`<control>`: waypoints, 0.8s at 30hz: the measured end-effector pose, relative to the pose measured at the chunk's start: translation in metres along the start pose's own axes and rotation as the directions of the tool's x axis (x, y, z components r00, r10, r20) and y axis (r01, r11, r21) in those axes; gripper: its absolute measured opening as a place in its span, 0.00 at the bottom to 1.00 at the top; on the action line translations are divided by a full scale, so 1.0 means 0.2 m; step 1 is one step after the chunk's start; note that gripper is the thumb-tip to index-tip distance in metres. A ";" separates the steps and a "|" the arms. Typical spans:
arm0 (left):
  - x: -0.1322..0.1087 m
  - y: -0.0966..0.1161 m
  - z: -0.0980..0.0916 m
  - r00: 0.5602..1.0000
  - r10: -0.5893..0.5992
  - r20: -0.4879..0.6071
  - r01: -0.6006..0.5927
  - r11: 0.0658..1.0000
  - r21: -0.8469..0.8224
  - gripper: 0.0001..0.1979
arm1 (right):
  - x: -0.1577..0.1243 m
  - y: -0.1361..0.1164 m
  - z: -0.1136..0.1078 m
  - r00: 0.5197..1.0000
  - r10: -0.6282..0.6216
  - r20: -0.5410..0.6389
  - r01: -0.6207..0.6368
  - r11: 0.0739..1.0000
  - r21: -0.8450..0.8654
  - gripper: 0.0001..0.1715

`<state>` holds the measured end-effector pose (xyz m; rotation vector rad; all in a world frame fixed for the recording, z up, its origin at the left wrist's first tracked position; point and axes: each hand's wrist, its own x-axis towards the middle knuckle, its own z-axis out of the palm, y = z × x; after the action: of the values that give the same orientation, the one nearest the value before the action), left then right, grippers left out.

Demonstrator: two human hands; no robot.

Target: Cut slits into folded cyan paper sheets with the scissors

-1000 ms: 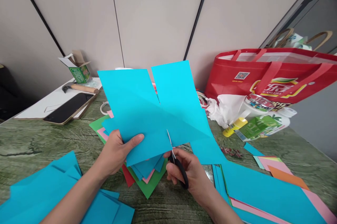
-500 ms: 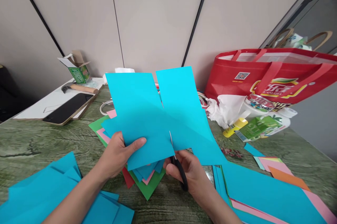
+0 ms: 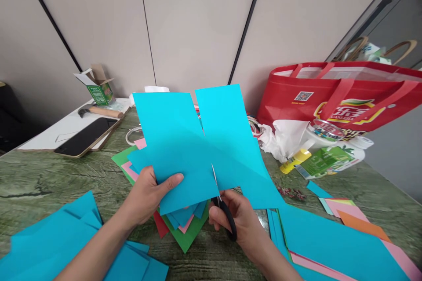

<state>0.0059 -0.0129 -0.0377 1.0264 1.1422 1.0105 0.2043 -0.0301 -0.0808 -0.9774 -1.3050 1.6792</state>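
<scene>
A blue sheet of paper (image 3: 178,140) is held up over the table, with a slit running down from its top edge and a second cut at its lower edge. My left hand (image 3: 151,193) pinches its lower left part, thumb on top. My right hand (image 3: 232,215) is closed round the black handles of the scissors (image 3: 227,219), whose blades reach into the lower cut. Beneath the sheet lies a pile of coloured paper (image 3: 187,232), green, red, pink and blue, partly hidden by it.
Blue sheets (image 3: 49,237) lie at the lower left, more coloured paper (image 3: 332,237) at the right. A phone (image 3: 85,136) and hammer (image 3: 102,111) are back left. A glue stick (image 3: 295,161), tissue (image 3: 285,138) and red bag (image 3: 296,92) stand back right.
The scissor handles have shifted slightly down and to the right, and the fingers of my right hand have moved a little with them. The blue sheet has hardly moved.
</scene>
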 end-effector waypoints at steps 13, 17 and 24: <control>-0.01 0.01 0.00 1.000 -0.001 0.006 0.001 0.999 0.038 0.16 | 0.00 -0.03 0.02 0.998 0.050 -0.030 -0.050 0.999 -0.011 0.16; 0.00 0.00 0.00 1.000 -0.010 0.012 0.010 1.000 0.005 0.15 | 0.00 -0.02 0.02 0.999 0.012 -0.030 -0.012 1.000 0.006 0.14; -0.02 0.01 0.02 0.997 -0.058 0.055 0.062 0.995 -0.078 0.19 | 0.00 -0.02 0.01 0.999 -0.022 -0.030 0.024 0.997 0.071 0.12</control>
<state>0.0092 -0.0162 -0.0347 0.9447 1.0749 0.9682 0.2021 -0.0300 -0.0769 -0.9379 -1.2243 1.6766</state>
